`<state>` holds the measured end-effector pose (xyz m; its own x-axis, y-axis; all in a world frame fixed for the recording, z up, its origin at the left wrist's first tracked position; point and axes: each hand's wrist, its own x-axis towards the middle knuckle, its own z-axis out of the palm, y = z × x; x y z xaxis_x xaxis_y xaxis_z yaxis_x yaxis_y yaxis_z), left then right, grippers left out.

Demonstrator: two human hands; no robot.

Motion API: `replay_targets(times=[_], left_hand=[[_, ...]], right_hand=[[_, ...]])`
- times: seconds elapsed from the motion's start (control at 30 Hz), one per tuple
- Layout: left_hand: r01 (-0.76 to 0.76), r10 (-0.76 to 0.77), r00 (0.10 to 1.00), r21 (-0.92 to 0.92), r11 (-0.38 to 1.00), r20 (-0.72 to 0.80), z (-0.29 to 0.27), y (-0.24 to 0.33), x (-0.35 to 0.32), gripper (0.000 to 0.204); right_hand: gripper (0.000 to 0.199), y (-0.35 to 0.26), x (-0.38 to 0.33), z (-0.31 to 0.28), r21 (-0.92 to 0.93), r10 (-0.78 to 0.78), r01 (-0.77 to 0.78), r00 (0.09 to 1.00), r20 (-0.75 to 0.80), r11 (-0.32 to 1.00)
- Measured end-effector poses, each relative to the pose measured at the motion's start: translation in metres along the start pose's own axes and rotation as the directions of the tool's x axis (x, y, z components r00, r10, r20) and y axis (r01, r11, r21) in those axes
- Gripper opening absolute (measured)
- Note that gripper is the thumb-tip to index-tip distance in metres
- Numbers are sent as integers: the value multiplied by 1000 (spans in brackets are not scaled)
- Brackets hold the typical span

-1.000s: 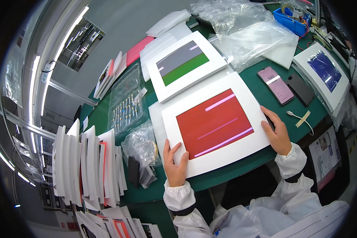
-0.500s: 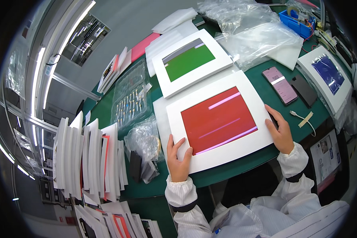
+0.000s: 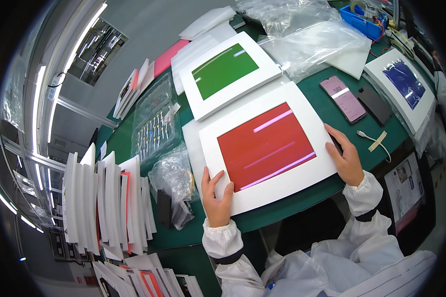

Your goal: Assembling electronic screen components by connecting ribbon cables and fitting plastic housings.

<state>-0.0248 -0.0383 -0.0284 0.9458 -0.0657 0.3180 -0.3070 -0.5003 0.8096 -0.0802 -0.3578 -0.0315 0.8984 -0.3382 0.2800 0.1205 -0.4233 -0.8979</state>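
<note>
Left hand and right hand, half-curled, are flanking and gripping the red-screened frame; a green-screened frame is resting beyond it.

Open green tabletop between phone and red-screened frame, green-screened frame an obstacle behind the latter

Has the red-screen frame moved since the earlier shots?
No visible move. The red-screen frame keeps the same spacing and angle to the phone lying right of it. Both shift together in the picture, so that's the camera.
</note>
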Motion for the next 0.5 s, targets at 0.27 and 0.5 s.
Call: replay_targets(times=[0.27,0.5], left_hand=[[29,-29,1000,-26,999,-7,0,-3,0,33],[38,-38,999,-30,999,2,0,1,0,32]], right_hand=[[39,1,1,1,-20,-19,19,1000,-1,1000],[40,0,1,-1,-31,-19,19,1000,1,999]])
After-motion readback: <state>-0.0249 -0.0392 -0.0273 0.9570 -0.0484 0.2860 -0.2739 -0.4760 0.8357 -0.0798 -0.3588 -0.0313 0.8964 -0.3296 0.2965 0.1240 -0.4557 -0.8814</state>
